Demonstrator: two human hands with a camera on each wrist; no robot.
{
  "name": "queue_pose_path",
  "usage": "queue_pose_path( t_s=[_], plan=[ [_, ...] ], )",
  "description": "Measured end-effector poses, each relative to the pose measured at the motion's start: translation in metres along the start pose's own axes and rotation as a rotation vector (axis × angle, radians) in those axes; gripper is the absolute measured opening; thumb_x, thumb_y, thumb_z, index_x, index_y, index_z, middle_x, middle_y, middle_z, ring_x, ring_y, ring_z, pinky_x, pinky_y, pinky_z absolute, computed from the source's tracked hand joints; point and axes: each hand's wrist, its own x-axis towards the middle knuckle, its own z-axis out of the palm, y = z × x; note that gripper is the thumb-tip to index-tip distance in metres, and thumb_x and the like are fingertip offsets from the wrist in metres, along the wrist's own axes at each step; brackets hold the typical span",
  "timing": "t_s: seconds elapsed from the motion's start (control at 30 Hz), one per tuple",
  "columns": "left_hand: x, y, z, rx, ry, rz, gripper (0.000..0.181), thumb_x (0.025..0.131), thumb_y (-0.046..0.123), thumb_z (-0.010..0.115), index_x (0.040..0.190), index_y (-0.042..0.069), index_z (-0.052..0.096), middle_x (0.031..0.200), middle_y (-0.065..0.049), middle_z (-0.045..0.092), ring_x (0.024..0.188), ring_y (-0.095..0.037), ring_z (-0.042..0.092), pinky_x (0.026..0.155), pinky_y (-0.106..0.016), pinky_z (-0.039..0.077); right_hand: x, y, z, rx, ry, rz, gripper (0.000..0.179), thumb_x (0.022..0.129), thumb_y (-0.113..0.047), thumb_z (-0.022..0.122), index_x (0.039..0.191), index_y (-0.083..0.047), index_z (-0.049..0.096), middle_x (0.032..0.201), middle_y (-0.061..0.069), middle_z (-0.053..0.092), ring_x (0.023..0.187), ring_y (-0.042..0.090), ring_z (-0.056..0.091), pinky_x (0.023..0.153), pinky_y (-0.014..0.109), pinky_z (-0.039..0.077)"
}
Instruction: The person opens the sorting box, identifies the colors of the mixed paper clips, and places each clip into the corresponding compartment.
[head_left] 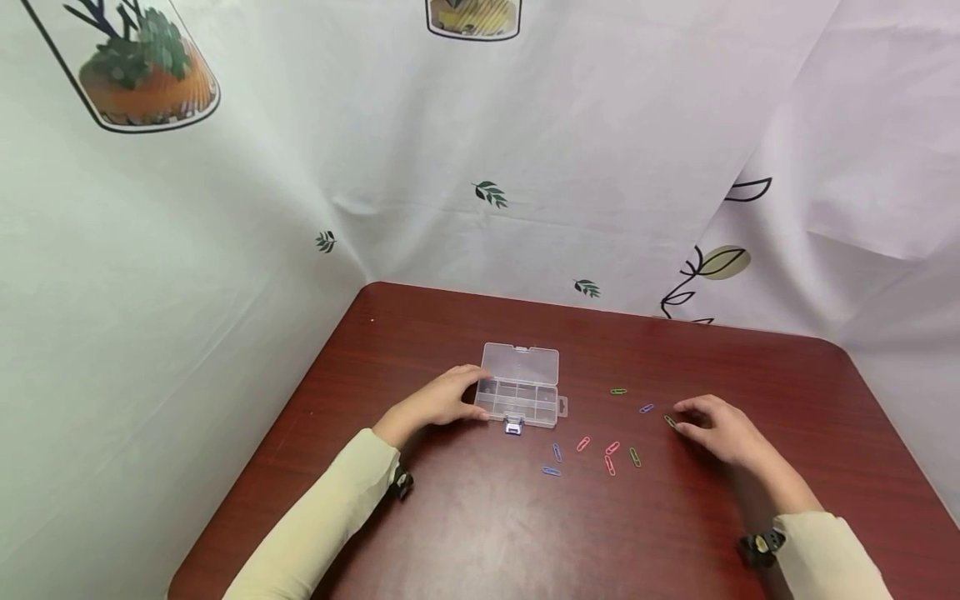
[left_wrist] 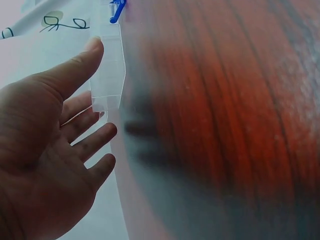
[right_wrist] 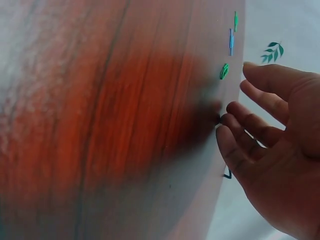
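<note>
A clear compartment box (head_left: pixel 520 364) lies on the table with its lid raised back and a blue latch (head_left: pixel 513 426) at the front. My left hand (head_left: pixel 444 397) holds the box's left end between thumb and index finger; in the left wrist view the other fingers spread loosely. My right hand (head_left: pixel 723 430) hovers at a green paper clip (head_left: pixel 671 422), thumb and fingers apart with nothing between them. In the right wrist view that clip lies just beyond the thumb tip. A blue paper clip (head_left: pixel 647 408) and another green paper clip (head_left: pixel 618 391) are farther left.
Between box and right hand lie several more paper clips: pink ones (head_left: pixel 583 444), blue ones (head_left: pixel 551 472) and a green one (head_left: pixel 635 457). The dark red table (head_left: pixel 480 533) meets white patterned cloth (head_left: pixel 420 167) at the back and sides.
</note>
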Motion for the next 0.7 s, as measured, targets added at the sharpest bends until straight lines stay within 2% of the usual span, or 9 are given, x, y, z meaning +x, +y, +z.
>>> queue_pose_path(
  t_s=[0.1, 0.33, 0.57, 0.7],
  plan=[
    [0.000, 0.001, -0.001, 0.004, -0.004, -0.008, 0.070, 0.088, 0.033, 0.080, 0.145, 0.006, 0.051, 0.147, -0.016, 0.052, 0.139, -0.031, 0.046, 0.117, -0.044, 0.035, -0.001, 0.001, 0.002, -0.004, 0.006, -0.015, 0.020, 0.084, -0.010, 0.080, 0.102, -0.003, 0.073, 0.104, 0.014, 0.067, 0.097, 0.035, 0.063, 0.083, 0.049, 0.051],
    [0.000, 0.003, -0.002, 0.020, 0.002, -0.013, 0.071, 0.087, 0.034, 0.081, 0.147, 0.009, 0.051, 0.143, -0.012, 0.054, 0.134, -0.028, 0.051, 0.115, -0.042, 0.038, 0.002, 0.001, 0.006, 0.001, -0.008, 0.022, 0.010, 0.086, -0.011, 0.078, 0.092, -0.006, 0.072, 0.105, 0.018, 0.063, 0.102, 0.043, 0.058, 0.088, 0.057, 0.046],
    [0.000, 0.004, -0.004, 0.025, 0.000, 0.002, 0.069, 0.087, 0.033, 0.081, 0.146, 0.008, 0.052, 0.143, -0.013, 0.055, 0.133, -0.028, 0.052, 0.114, -0.043, 0.040, 0.008, -0.004, 0.010, -0.038, -0.010, 0.064, 0.009, 0.086, -0.009, 0.076, 0.082, -0.009, 0.069, 0.096, 0.014, 0.061, 0.096, 0.038, 0.055, 0.085, 0.053, 0.045],
    [0.000, 0.004, -0.004, 0.017, -0.008, 0.011, 0.069, 0.088, 0.031, 0.080, 0.145, 0.006, 0.052, 0.143, -0.013, 0.054, 0.134, -0.028, 0.051, 0.114, -0.042, 0.039, 0.012, -0.007, 0.010, -0.062, -0.023, 0.070, 0.012, 0.086, -0.006, 0.074, 0.077, -0.009, 0.066, 0.089, 0.010, 0.060, 0.089, 0.031, 0.055, 0.080, 0.047, 0.046]
  ],
)
